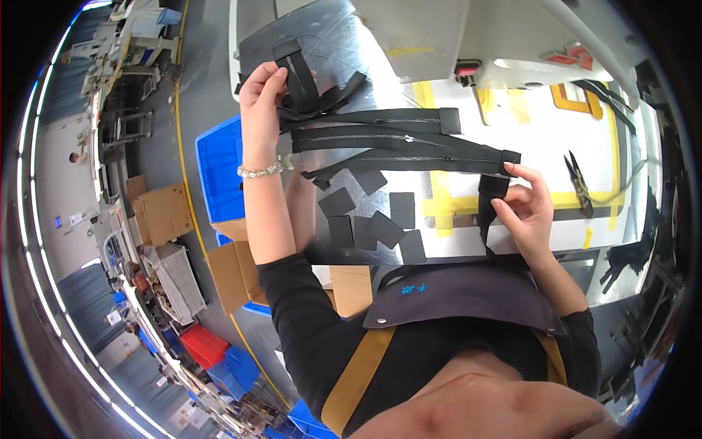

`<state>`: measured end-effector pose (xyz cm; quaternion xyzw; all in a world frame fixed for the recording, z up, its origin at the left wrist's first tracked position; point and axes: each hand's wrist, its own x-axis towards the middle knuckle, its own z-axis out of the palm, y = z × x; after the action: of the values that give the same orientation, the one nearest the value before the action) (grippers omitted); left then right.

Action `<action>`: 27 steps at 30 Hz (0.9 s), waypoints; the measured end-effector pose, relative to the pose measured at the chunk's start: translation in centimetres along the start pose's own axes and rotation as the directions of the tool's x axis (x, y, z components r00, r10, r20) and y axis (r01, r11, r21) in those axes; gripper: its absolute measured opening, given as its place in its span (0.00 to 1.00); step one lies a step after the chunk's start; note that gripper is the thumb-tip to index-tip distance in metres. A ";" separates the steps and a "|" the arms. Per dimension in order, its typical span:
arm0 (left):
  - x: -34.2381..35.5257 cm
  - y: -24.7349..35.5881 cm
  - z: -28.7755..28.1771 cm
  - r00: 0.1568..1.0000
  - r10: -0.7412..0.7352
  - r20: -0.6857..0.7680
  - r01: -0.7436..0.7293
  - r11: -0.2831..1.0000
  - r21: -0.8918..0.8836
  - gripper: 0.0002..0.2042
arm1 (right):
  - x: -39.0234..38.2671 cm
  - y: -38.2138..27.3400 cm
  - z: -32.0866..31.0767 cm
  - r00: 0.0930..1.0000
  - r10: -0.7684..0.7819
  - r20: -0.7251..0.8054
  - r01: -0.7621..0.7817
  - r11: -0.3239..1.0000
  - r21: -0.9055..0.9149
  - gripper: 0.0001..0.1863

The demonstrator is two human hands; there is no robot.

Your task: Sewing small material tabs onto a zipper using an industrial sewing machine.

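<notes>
My left hand [257, 99], at the far left of the worktable, pinches a black zipper strip [300, 82] near its end, which has a black fabric tab [287, 49]. On the right, my right hand [530, 212] has its thumb and fingers closed on another strip end with a black tab [494, 186]. Its index fingertip touches the end of a zipper strip [409, 162]. More black zipper strips [365, 139] lie crosswise between my hands. Several loose black fabric squares [402, 210] are scattered on the metal tabletop below the strips.
A white machine body [431, 36] stands over the far side of the table. Black-handled snips [578, 179] lie at the right, near yellow tape [468, 203] and an orange frame [574, 99]. Beside the table are a blue bin [219, 172] and a cardboard box [228, 278].
</notes>
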<state>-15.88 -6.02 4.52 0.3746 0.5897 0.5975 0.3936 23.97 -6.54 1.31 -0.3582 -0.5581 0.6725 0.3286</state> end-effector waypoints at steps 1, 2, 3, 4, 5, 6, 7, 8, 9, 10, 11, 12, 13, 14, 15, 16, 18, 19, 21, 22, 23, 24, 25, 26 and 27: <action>-0.2 0.3 0.0 1.000 0.006 -0.011 -0.006 1.000 0.007 0.04 | 0.1 0.0 0.0 1.000 -0.005 0.013 0.005 1.000 0.005 0.28; -0.4 0.6 -0.2 1.000 -0.011 0.023 0.011 1.000 -0.027 0.05 | 0.1 0.0 0.1 1.000 -0.003 0.006 0.003 1.000 -0.010 0.28; -0.5 0.9 -0.2 0.998 -0.027 0.057 0.030 0.998 -0.062 0.06 | 0.1 0.0 0.1 1.000 -0.002 -0.001 0.002 1.000 -0.025 0.28; -1.0 1.5 0.6 0.999 -0.051 0.011 0.051 0.997 -0.055 0.07 | 0.1 -0.1 0.2 1.000 0.008 0.008 -0.008 1.000 -0.019 0.28; -1.1 1.8 0.3 0.999 -0.045 -0.003 0.045 0.998 -0.049 0.07 | 0.1 -0.1 0.2 1.000 0.003 0.022 -0.003 1.000 -0.015 0.28; -1.2 2.0 0.0 1.000 -0.027 0.009 0.028 0.997 -0.073 0.07 | 0.2 -0.1 0.1 1.000 0.002 0.018 -0.001 1.000 -0.027 0.28; -1.2 2.2 -0.2 1.000 -0.011 0.026 0.014 0.995 -0.098 0.07 | 0.1 0.0 0.2 1.000 0.002 0.007 -0.002 0.999 -0.041 0.28; -1.1 2.4 -0.3 0.996 0.090 0.030 -0.087 0.994 -0.067 0.07 | 0.0 0.0 0.3 1.000 0.014 -0.020 -0.015 0.999 -0.046 0.28; -1.1 2.9 -0.8 0.995 0.093 0.023 -0.091 0.994 -0.061 0.07 | 0.0 -0.1 0.4 1.000 0.011 -0.011 -0.012 0.999 -0.042 0.28; -1.3 3.6 -1.4 0.991 0.136 -0.014 -0.136 0.990 -0.029 0.08 | 0.0 -0.1 0.4 0.999 0.014 -0.030 -0.016 0.998 -0.067 0.28; -1.5 4.3 -2.0 0.982 0.180 -0.049 -0.180 0.984 0.004 0.10 | 0.0 -0.1 0.5 0.999 0.016 -0.050 -0.020 0.995 -0.093 0.28; -1.8 5.0 -2.2 0.967 0.233 -0.101 -0.222 0.969 0.106 0.11 | 0.2 -0.1 0.9 0.998 0.011 -0.065 -0.018 0.994 -0.111 0.27; -2.4 6.0 -3.3 0.965 0.242 -0.103 -0.229 0.965 0.126 0.10 | 0.3 -0.3 1.0 0.999 0.007 -0.053 -0.013 0.994 -0.112 0.27; -2.6 6.7 -4.1 0.963 0.254 -0.087 -0.240 0.959 0.150 0.10 | 0.3 -0.3 0.9 0.999 0.011 -0.036 -0.015 0.991 -0.132 0.26; -2.8 7.4 -4.8 0.962 0.266 -0.070 -0.251 0.952 0.174 0.09 | 0.3 -0.2 0.7 1.000 0.014 -0.020 -0.017 0.988 -0.154 0.25; -3.3 8.4 -5.3 0.962 0.262 -0.078 -0.238 0.942 0.236 0.08 | 0.3 -0.3 0.7 1.000 0.008 -0.010 -0.010 0.988 -0.154 0.25; -3.7 10.0 -5.4 0.961 0.272 -0.049 -0.243 0.916 0.321 0.07 | 0.3 0.0 0.5 1.000 0.002 -0.009 -0.003 0.985 -0.175 0.22; -4.4 11.3 -5.3 0.958 0.279 -0.062 -0.230 0.880 0.415 0.08 | 0.4 -0.1 0.6 1.000 -0.004 0.004 0.005 0.985 -0.171 0.22; -5.4 13.3 -5.5 0.914 0.389 -0.119 -0.262 0.785 0.561 0.08 | 0.5 -0.4 0.9 1.000 0.002 0.021 0.002 0.984 -0.180 0.20; -5.5 13.9 -5.7 0.895 0.420 -0.150 -0.243 0.741 0.627 0.07 | 0.5 -0.3 0.9 1.000 -0.003 0.027 0.008 0.983 -0.182 0.20; -5.6 14.4 -5.9 0.874 0.452 -0.178 -0.218 0.692 0.688 0.07 | 0.5 -0.3 0.9 1.000 -0.001 0.024 0.005 0.984 -0.179 0.20; -5.5 14.6 -6.0 0.846 0.497 -0.193 -0.212 0.645 0.734 0.09 | 0.5 -0.2 0.9 1.000 0.001 0.020 0.003 0.985 -0.175 0.20; -5.5 14.8 -6.6 0.840 0.505 -0.200 -0.210 0.642 0.738 0.09 | 0.5 -0.3 1.0 0.999 -0.006 0.032 0.012 0.984 -0.176 0.20; -5.5 15.0 -7.4 0.799 0.572 -0.186 -0.192 0.535 0.823 0.09 | 0.5 -0.3 1.0 1.000 -0.001 0.029 0.006 0.984 -0.177 0.20; -5.6 15.3 -8.2 0.757 0.634 -0.161 -0.162 0.420 0.893 0.10 | 0.5 -0.4 1.1 1.000 0.004 0.026 0.001 0.984 -0.178 0.19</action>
<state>-21.50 -14.40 19.67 0.4885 0.7656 0.3889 -0.1548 22.80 -6.64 1.74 -0.3776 -0.6201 0.6248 0.2872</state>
